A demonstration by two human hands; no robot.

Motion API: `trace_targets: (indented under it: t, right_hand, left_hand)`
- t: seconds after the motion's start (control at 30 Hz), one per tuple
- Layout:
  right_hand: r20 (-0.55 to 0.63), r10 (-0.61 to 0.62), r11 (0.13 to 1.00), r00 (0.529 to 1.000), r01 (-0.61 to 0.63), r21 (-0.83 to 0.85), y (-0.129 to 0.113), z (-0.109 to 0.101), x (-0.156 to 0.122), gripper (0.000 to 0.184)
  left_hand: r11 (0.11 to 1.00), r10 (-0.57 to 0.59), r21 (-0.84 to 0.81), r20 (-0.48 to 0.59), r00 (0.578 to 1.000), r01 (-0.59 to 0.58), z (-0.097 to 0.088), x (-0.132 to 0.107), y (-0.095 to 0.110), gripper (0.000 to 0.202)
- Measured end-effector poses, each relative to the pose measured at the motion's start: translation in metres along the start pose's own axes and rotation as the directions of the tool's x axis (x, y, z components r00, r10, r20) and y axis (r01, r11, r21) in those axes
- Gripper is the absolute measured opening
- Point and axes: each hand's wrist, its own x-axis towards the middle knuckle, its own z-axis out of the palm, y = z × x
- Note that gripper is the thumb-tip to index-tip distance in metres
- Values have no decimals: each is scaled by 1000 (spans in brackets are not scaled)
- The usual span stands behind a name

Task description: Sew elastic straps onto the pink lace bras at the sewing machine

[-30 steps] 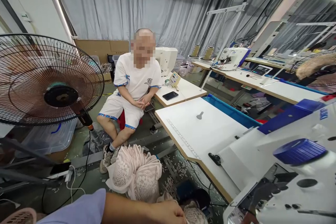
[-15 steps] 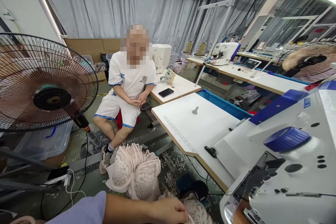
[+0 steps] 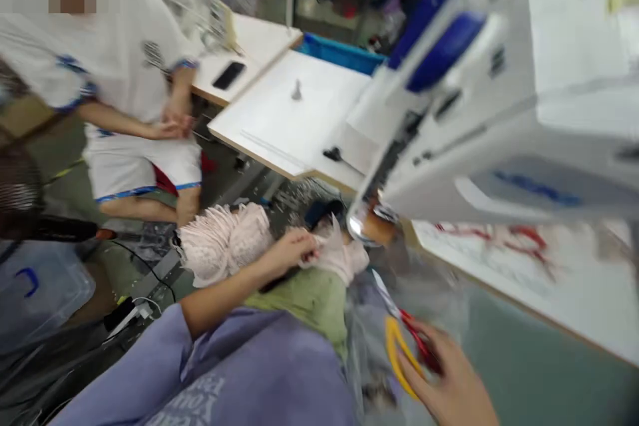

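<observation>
Pink lace piece (image 3: 345,256) is found just L of & below the front end of the sewing machine (image 3: 499,146), rested by green cloth (image 3: 314,306).

Far L of the machine, a seated person (image 3: 130,80) is seen, hands joined. Btwn person & machine, lower down, a lace stack (image 3: 224,243) is bunched. Nearer the machine, btwn stack & its front end, L hand (image 3: 294,247) is placed, fingers closed in a pinch; piece's L edge is apparently held there, tho exact grip is blurred.

Below machine's front end, scissors (image 3: 392,303) are held by R hand (image 3: 452,373), fingers curled round the handles; whether blades are parted can't be told (blur).

Key relation: L hand is nearer, piece being touched by it; from R hand, piece is set up & to the L, toward machine's front end. Scissors' long axis is slanted that way, tip near piece but seemingly apart. Piece's own long axis can't be made out, fabric being crumpled.

Under machine, R side, a white table (image 3: 564,296) is seen, red item (image 3: 529,239) on it, too blurred to ID.
</observation>
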Motion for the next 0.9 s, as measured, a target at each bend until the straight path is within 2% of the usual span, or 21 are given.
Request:
trace_targets:
  t: [0.03,0.1,0.27,0.57,0.73,0.9]
  right_hand:
    - [30,30,999,999,-29,-29,-2,7,-11,40]
    - [82,42,997,996,-36,-73,-8,21,-15,38]
    - [32,-28,995,999,31,-97,-27,39,18,35]
    - [83,-76,994,994,82,-76,-38,50,49,34]
    - [118,-61,998,991,61,6,-30,50,45,31]
    - [18,46,988,999,-49,144,-21,50,33,28]
  left_hand:
    - [1000,-2,-9,20,1000,2,2,5,-2,35]
    - [1000,9,-16,50,999,-8,3,11,0,37]
    - [998,47,47,78,996,-50,3,3,16,36]
    - [988,69,132,85,994,-80,9,-2,25,31]
    - [993,39,109,95,995,-50,3,0,21,25]
    - [1000,-9,-1,106,994,9,-2,5,15,21]
